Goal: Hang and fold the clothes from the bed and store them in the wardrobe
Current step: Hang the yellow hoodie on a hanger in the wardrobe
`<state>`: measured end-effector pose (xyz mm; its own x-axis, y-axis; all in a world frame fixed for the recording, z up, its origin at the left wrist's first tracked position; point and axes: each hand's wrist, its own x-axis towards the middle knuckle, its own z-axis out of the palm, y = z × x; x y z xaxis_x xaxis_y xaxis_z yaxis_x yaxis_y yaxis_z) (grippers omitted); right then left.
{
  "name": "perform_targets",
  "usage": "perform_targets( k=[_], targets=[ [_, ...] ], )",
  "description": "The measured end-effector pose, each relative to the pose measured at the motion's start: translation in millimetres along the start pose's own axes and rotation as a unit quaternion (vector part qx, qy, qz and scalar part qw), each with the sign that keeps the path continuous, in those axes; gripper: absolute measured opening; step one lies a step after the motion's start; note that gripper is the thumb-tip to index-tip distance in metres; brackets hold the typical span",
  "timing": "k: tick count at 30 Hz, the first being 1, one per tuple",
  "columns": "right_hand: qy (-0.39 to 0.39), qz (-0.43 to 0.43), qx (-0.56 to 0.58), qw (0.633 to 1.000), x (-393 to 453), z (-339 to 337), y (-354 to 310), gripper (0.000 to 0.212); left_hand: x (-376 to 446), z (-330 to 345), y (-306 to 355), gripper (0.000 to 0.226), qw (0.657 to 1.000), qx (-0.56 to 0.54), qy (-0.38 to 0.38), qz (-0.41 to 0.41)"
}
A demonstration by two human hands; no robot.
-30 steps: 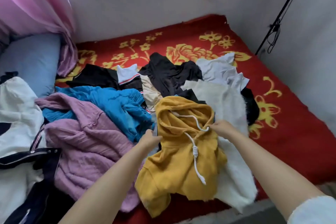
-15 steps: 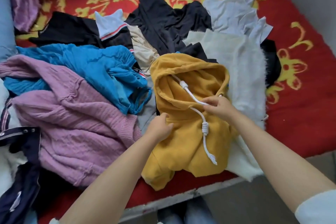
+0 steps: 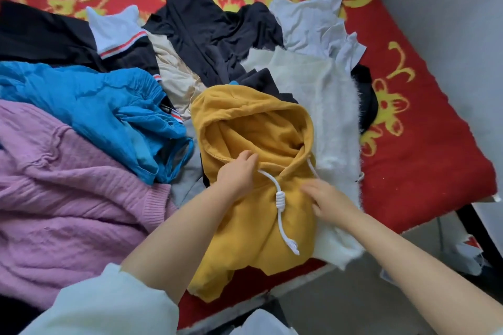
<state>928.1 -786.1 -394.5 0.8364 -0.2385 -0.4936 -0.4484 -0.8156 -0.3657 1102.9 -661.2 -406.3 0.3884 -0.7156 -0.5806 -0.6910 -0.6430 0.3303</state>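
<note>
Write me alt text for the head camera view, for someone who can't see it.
Two bare hands rest on a mustard-yellow hoodie at the near edge of a bed: the left hand by the hood opening, the right hand blurred on the chest. Purple, blue, black and white clothes are heaped around it on a red floral blanket.

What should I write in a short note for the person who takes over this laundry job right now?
Left hand: holds the hood's lower edge of the yellow hoodie, fingers curled on the fabric.
Right hand: blurred, rests on the hoodie's chest beside the white drawstring; grip cannot be told.
The hoodie lies at the near edge of the red bed cover, on a white fluffy garment. The lilac sweater and blue garment lie to its left.
Done: nothing is folded yet.
Left: fold or hang the whole pile, then store it.
</note>
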Motion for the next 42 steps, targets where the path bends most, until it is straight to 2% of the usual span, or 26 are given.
perform_targets(
  k=[1, 2, 3, 5, 7, 10, 13, 16, 21, 23, 25, 27, 28, 30, 32, 33, 34, 35, 36, 39, 42],
  targets=[
    [0.069, -0.011, -0.013, 0.997, 17.1, -1.0, -1.7, 0.042, 4.2, 4.1, -0.8, 0.055, 1.000, 0.007, -0.027, -0.012],
    [0.098, -0.011, -0.052, 0.994, 32.2, -2.5, -5.0, 0.048, 5.3, 9.4, -2.0, 0.047, 0.999, 0.015, -0.046, -0.023],
    [0.079, 0.012, -0.087, 0.993, 43.6, -9.9, -10.1, 0.055, 5.2, 9.7, -2.3, 0.038, 0.998, 0.035, -0.051, -0.026],
    [-0.046, 0.063, -0.180, 0.981, 61.1, -16.6, -18.9, 0.056, -2.6, 13.1, -6.0, 0.026, 0.996, 0.078, -0.039, -0.037],
    [-0.116, 0.039, -0.293, 0.948, 70.0, -18.6, -25.7, 0.040, -14.9, 11.3, -11.6, 0.026, 0.991, 0.115, -0.025, -0.061],
    [-0.145, -0.039, -0.369, 0.917, 71.6, -20.6, -42.4, 0.009, -44.5, 0.6, -24.9, 0.022, 0.985, 0.132, -0.004, -0.108],
    [-0.167, -0.119, -0.324, 0.924, 68.6, -38.3, -74.1, 0.015, -84.9, -13.7, -40.3, 0.020, 0.978, 0.126, 0.024, -0.163],
    [-0.127, -0.173, -0.282, 0.935, 55.1, -60.9, -117.7, 0.012, -138.7, -22.3, -49.8, 0.024, 0.968, 0.100, 0.060, -0.223],
    [-0.082, -0.316, -0.252, 0.911, 14.3, -98.2, -201.4, 0.023, -260.2, -23.9, -58.6, 0.021, 0.957, 0.051, 0.117, -0.260],
    [-0.052, -0.390, -0.204, 0.896, -12.0, -105.0, -237.3, 0.019, -317.7, -18.7, -59.7, 0.025, 0.949, 0.021, 0.159, -0.270],
    [-0.029, -0.472, -0.158, 0.867, -43.2, -100.8, -274.7, 0.021, -382.4, -6.2, -53.7, 0.031, 0.933, -0.016, 0.238, -0.270],
    [-0.016, -0.553, -0.119, 0.824, -78.5, -90.4, -316.5, 0.018, -448.8, 13.9, -38.0, 0.037, 0.908, -0.080, 0.304, -0.276],
    [-0.016, -0.588, -0.099, 0.802, -96.0, -86.3, -335.2, 0.014, -476.0, 25.7, -29.3, 0.038, 0.899, -0.126, 0.306, -0.286],
    [-0.052, -0.668, -0.067, 0.739, -142.1, -71.2, -378.5, 0.011, -540.6, 54.6, 4.7, 0.035, 0.855, -0.217, 0.320, -0.346],
    [-0.104, -0.730, -0.049, 0.674, -196.7, -54.7, -417.8, 0.018, -598.9, 84.3, 45.8, 0.011, 0.774, -0.320, 0.381, -0.393],
    [-0.126, -0.740, -0.042, 0.659, -217.1, -52.4, -428.2, 0.023, -615.0, 90.0, 59.6, 0.028, 0.743, -0.342, 0.419, -0.393],
    [-0.155, -0.765, -0.040, 0.624, -252.3, -40.5, -446.2, 0.030, -645.6, 105.3, 85.7, 0.045, 0.704, -0.357, 0.462, -0.406],
    [-0.180, -0.786, -0.033, 0.591, -284.2, -26.1, -460.6, 0.038, -672.0, 119.8, 110.0, 0.049, 0.667, -0.371, 0.487, -0.425],
    [-0.201, -0.790, -0.027, 0.578, -311.7, -16.3, -472.4, 0.042, -694.4, 132.7, 127.3, 0.046, 0.647, -0.379, 0.497, -0.437],
    [-0.228, -0.806, -0.054, 0.544, -393.5, 23.6, -499.1, 0.035, -757.3, 172.8, 178.4, 0.039, 0.586, -0.391, 0.520, -0.483],
    [-0.217, -0.830, -0.112, 0.502, -468.0, 62.3, -509.4, 0.041, -807.6, 218.7, 215.8, 0.028, 0.564, -0.361, 0.493, -0.556]
  ],
)
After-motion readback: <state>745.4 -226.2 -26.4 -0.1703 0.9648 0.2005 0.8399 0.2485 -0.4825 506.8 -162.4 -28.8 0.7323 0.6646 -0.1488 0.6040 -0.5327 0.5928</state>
